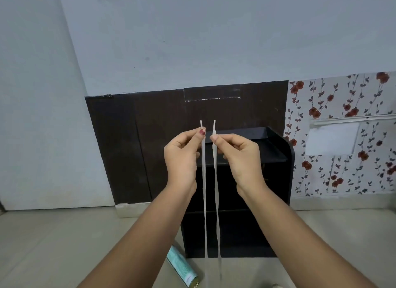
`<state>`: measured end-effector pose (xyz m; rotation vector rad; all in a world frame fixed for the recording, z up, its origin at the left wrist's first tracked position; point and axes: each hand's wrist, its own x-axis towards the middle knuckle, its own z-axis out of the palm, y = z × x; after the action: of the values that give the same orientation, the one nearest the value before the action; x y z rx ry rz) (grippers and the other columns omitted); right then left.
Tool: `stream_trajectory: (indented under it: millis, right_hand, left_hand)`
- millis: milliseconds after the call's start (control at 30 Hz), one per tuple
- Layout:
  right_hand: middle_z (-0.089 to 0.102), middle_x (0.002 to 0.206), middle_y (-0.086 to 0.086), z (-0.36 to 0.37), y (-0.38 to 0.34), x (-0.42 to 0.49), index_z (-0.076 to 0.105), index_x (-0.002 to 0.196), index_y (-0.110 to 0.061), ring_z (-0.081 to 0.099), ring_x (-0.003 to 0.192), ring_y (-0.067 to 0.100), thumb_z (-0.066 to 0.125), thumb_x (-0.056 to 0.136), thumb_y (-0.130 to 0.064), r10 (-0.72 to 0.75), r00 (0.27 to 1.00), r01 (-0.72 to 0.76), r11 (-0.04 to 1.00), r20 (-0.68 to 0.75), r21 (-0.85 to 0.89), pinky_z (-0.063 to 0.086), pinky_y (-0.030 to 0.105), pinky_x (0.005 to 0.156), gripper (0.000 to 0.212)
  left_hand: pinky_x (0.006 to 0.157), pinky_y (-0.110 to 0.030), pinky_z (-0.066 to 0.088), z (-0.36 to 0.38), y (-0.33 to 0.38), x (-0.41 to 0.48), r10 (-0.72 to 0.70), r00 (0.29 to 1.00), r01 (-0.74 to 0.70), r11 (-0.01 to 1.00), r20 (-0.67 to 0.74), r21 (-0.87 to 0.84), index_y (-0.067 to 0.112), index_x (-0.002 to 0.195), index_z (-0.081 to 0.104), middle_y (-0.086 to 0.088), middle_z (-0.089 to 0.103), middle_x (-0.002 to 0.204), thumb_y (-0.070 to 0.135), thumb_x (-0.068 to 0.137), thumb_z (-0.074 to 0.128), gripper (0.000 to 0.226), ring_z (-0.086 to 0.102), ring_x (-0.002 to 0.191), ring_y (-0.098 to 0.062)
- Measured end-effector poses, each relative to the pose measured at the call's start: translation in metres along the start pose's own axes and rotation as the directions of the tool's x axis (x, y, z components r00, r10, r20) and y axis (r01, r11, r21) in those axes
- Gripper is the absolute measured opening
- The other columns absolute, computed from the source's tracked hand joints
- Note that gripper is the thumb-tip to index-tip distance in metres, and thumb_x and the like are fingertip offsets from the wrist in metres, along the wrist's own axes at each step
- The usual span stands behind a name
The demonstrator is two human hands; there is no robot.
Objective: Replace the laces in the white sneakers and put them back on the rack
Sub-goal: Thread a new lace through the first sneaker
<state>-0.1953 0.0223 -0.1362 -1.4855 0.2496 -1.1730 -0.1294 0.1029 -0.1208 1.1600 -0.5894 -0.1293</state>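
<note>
I hold a white flat lace (204,191) up in front of me, its two ends side by side and their tips pointing up. My left hand (182,157) pinches the left end just below its tip. My right hand (242,157) pinches the right end the same way. Both strands hang straight down between my forearms and run out of the bottom of the view. Behind my hands stands the black shoe rack (278,180), its shelves dark. No sneaker shows in this view.
A teal and white can (182,268) lies on the beige floor at the rack's left foot. A dark brown panel (132,148) backs the rack against the pale wall. Floral wallpaper (342,137) covers the wall to the right.
</note>
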Motion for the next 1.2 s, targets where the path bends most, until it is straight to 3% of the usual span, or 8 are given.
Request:
stream_trajectory:
  millis: [400,533,700,833,900,1000,1033,1200]
  right_hand:
    - [0.074,0.083,-0.003,-0.004,-0.006,0.005,0.076,0.089,-0.017,0.068,0.083,0.007,0.069,0.086,-0.021,-0.039,0.990,0.057,0.990,0.135,-0.129,0.052,0.021,0.076,0.009]
    - [0.071,0.080,0.005,-0.016,-0.004,-0.014,0.070,0.092,-0.009,0.066,0.071,0.016,0.060,0.092,-0.020,0.255,0.926,-0.252,0.967,0.279,-0.050,0.056,0.028,0.064,0.015]
    - [0.063,0.073,0.007,-0.049,0.070,-0.096,0.061,0.087,-0.010,0.064,0.058,0.020,0.049,0.097,-0.014,0.696,0.547,-0.703,0.684,0.466,-0.195,0.053,0.026,0.049,0.016]
    - [0.062,0.071,0.008,-0.080,0.146,-0.172,0.059,0.085,-0.008,0.064,0.060,0.019,0.050,0.095,-0.009,0.875,0.303,-0.798,0.449,0.377,-0.402,0.055,0.028,0.053,0.014]
    - [0.064,0.074,0.012,-0.096,0.182,-0.213,0.060,0.078,-0.010,0.060,0.057,0.016,0.049,0.093,-0.006,0.940,0.166,-0.710,0.323,0.297,-0.626,0.054,0.026,0.055,0.019]
    - [0.069,0.103,0.021,-0.109,0.219,-0.247,0.065,0.074,-0.015,0.055,0.061,0.012,0.052,0.091,-0.015,0.942,-0.155,-0.243,0.257,0.299,-0.936,0.046,0.025,0.065,0.021]
    - [0.068,0.110,0.019,-0.110,0.230,-0.251,0.068,0.081,-0.013,0.053,0.065,0.013,0.052,0.093,-0.021,0.940,-0.172,-0.134,0.274,0.295,-0.952,0.042,0.026,0.067,0.021]
    - [0.056,0.123,0.012,-0.097,0.273,-0.244,0.056,0.115,-0.017,0.055,0.110,0.031,0.045,0.093,-0.026,0.840,0.474,0.022,0.289,0.265,-0.957,0.045,0.034,0.086,0.026]
  left_hand:
    - [0.086,-0.040,0.056,-0.005,0.002,0.002,0.031,0.993,-0.034,0.999,0.112,0.023,0.011,0.088,0.075,-0.001,0.070,0.076,0.011,0.088,0.064,0.011,0.064,0.074,-0.013]
    - [0.071,-0.035,0.057,-0.017,-0.012,-0.008,-0.065,0.978,0.056,0.997,0.196,0.053,0.006,0.093,0.070,-0.005,0.069,0.081,0.015,0.092,0.057,0.015,0.066,0.073,-0.015]
    - [0.044,-0.020,0.036,-0.063,-0.097,-0.058,-0.455,0.856,0.334,0.849,0.244,0.410,0.010,0.087,0.068,-0.003,0.059,0.065,0.011,0.091,0.054,0.015,0.052,0.050,-0.009]
    - [0.037,-0.009,0.027,-0.110,-0.174,-0.111,-0.644,0.738,0.402,0.659,0.200,0.635,0.006,0.088,0.072,0.007,0.059,0.059,0.004,0.085,0.063,0.010,0.043,0.038,0.004]
    - [0.047,-0.007,0.034,-0.133,-0.210,-0.135,-0.656,0.736,0.377,0.603,0.168,0.703,0.007,0.087,0.075,0.013,0.066,0.061,0.003,0.082,0.066,0.011,0.052,0.046,0.009]
    - [0.070,-0.015,0.046,-0.157,-0.253,-0.157,-0.681,0.720,0.327,0.502,0.133,0.801,0.015,0.085,0.078,0.006,0.074,0.081,0.013,0.081,0.071,0.009,0.065,0.075,0.001]
    - [0.072,-0.017,0.047,-0.164,-0.265,-0.161,-0.684,0.719,0.316,0.475,0.119,0.821,0.017,0.084,0.078,0.006,0.074,0.084,0.017,0.081,0.071,0.008,0.066,0.079,-0.003]
    - [0.075,-0.025,0.049,-0.183,-0.300,-0.169,-0.651,0.757,0.331,0.458,0.057,0.825,0.021,0.078,0.076,0.009,0.072,0.079,0.020,0.082,0.070,0.007,0.066,0.080,-0.008]
